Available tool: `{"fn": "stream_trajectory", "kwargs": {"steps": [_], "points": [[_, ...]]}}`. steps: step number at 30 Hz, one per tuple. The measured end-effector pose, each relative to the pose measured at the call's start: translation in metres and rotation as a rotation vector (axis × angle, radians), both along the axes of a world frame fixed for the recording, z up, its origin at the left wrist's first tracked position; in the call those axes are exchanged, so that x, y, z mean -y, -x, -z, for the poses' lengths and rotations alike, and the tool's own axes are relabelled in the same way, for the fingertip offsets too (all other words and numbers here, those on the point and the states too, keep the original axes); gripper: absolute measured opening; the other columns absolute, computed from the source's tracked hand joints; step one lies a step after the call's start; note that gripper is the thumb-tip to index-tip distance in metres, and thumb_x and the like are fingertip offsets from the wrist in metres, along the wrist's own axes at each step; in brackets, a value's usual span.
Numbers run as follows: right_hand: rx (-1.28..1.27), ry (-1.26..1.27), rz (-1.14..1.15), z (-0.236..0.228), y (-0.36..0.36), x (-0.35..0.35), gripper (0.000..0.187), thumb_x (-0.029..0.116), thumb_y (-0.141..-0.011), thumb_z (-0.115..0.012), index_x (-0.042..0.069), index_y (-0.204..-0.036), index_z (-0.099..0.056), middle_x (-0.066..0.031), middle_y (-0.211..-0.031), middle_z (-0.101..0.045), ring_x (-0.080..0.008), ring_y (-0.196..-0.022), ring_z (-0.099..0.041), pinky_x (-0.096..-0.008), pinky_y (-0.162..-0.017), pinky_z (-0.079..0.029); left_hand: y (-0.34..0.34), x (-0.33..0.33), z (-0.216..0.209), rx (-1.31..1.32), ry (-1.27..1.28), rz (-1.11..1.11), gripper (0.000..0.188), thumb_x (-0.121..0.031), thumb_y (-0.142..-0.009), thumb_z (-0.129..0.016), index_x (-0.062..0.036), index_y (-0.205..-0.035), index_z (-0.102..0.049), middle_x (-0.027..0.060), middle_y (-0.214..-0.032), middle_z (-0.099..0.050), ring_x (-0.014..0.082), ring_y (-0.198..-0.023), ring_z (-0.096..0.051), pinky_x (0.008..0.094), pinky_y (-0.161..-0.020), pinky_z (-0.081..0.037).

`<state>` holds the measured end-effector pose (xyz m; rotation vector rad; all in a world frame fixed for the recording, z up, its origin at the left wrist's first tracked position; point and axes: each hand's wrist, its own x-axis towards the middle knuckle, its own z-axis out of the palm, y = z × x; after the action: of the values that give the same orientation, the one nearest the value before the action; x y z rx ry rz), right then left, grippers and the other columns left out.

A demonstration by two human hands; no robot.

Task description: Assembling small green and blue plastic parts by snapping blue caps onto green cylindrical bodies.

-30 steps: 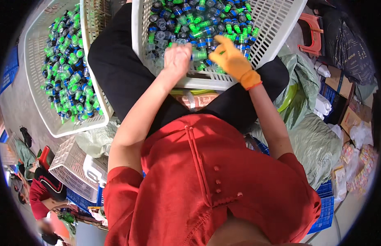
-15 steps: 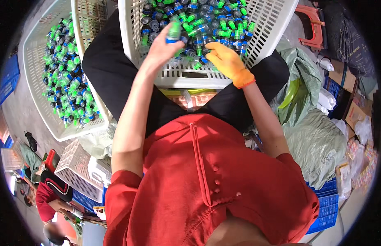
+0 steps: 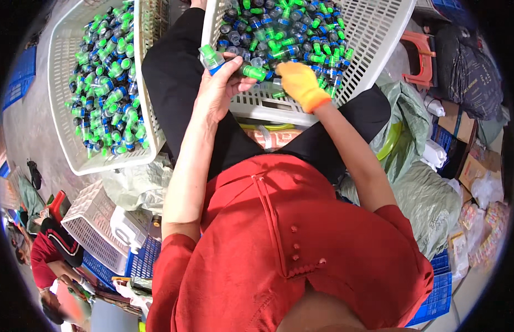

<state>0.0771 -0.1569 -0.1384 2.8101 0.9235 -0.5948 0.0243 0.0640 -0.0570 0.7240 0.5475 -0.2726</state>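
Note:
My bare left hand (image 3: 219, 83) is closed around a small plastic bottle (image 3: 211, 57) with a green top, a clear cap and a blue band. A second green-tipped bottle (image 3: 253, 72) sticks out from its fingers toward the right. Close to that tip is my right hand (image 3: 300, 83), in an orange glove, its fingers bunched together and slightly blurred. Whatever the glove may hold is hidden. Both hands are over the near edge of a white slatted basket (image 3: 268, 106), which rests between my legs and holds many similar bottles (image 3: 284, 39).
At the left stands another white basket (image 3: 60, 110) full of the same bottles. A red plastic stool (image 3: 417, 61), black bags (image 3: 467, 77) and a pale green sack (image 3: 428, 205) lie to the right. Lower left, a person (image 3: 49, 257) sits near a tipped white crate (image 3: 94, 224).
My left hand has come down and turned, with a second bottle now showing at its fingers. My gloved hand has bunched its fingers. The whole view has shifted slightly.

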Motion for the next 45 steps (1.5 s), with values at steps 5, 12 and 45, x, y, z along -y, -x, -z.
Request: {"fn": "stream_trajectory", "kwargs": {"steps": [5, 12, 45], "points": [[0.068, -0.620, 0.117, -0.007, 0.005, 0.026, 0.009, 0.017, -0.077, -0.058, 0.012, -0.082, -0.064, -0.0111, -0.091, -0.061, -0.0320, -0.078, -0.056, -0.0401, -0.069, -0.043, 0.004, 0.006, 0.020, -0.117, -0.123, 0.022, 0.029, -0.010, -0.085, -0.067, -0.0066, -0.113, -0.057, 0.0084, -0.084, -0.061, 0.0149, -0.061, -0.061, 0.0234, -0.055, -0.048], [0.152, -0.219, -0.170, 0.011, 0.000, -0.011, 0.014, 0.017, -0.078, -0.057, 0.012, -0.088, -0.065, -0.0093, -0.093, -0.061, -0.0304, -0.086, -0.059, -0.0404, -0.071, -0.046, 0.019, 0.021, 0.014, -0.127, -0.008, -0.113, 0.028, -0.010, -0.085, -0.069, -0.0034, -0.109, -0.057, 0.0082, -0.082, -0.060, 0.0143, -0.061, -0.062, 0.0232, -0.053, -0.051], [0.150, -0.887, 0.000, -0.129, 0.043, -0.022, 0.037, 0.013, -0.089, -0.059, 0.006, -0.124, -0.050, -0.0074, -0.090, -0.058, -0.0154, -0.065, -0.050, -0.0252, -0.056, -0.042, 0.010, 0.033, -0.029, 0.003, -0.439, 0.212, 0.011, -0.006, -0.083, -0.067, -0.0027, -0.093, -0.063, 0.0053, -0.073, -0.062, 0.0147, -0.062, -0.058, 0.0263, -0.057, -0.047]]}}
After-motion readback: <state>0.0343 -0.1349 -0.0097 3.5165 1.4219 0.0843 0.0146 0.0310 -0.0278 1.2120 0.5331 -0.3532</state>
